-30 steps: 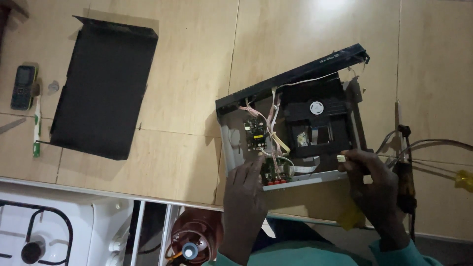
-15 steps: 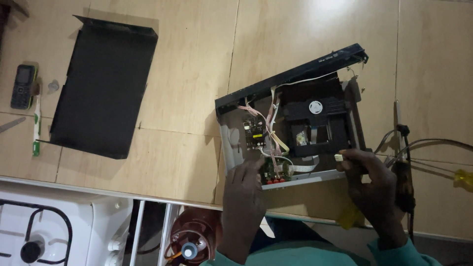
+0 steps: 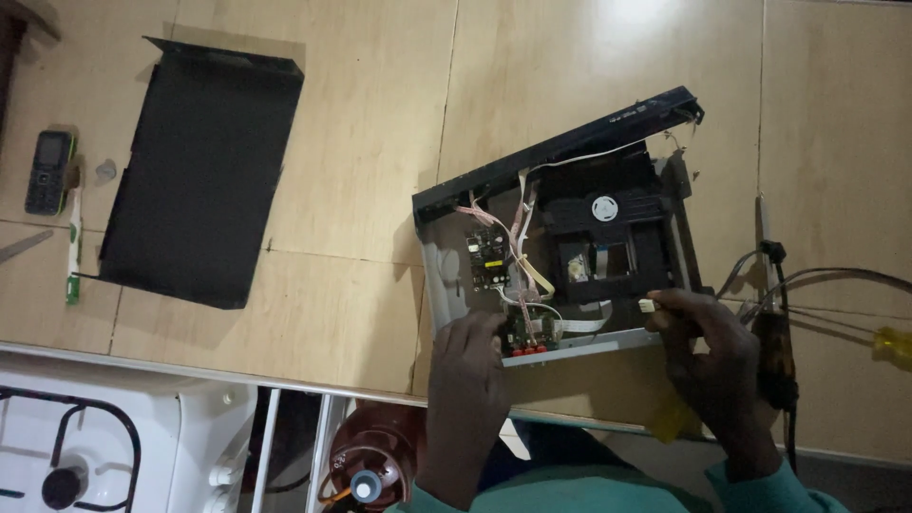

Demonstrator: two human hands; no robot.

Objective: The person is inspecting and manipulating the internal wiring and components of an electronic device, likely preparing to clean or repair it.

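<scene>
Head view: unchanged since earlier, left hand (image 3: 467, 380) and right hand (image 3: 708, 351) both grip the opened disc player (image 3: 560, 256) at centre-right, black cover (image 3: 195, 176) upper left.

disc player (image 3: 560, 256) | cover off, circuitry exposed | flat on table

Home kitchen doubling as a repair bench. Wood-look laminate counter (image 3: 380, 123) fills most of the view. At 7 o'clock, a white gas stove (image 3: 104, 446) with a black pan support over a burner. At 6 o'clock, below the counter edge, a reddish gas cylinder (image 3: 366, 465) with its valve on top. Repair signs: opened disc player (image 3: 570, 256) at 3 o'clock, its black metal cover (image 3: 199, 180) at 10 o'clock, yellow-handled screwdriver (image 3: 888, 347) at 4 o'clock.
</scene>
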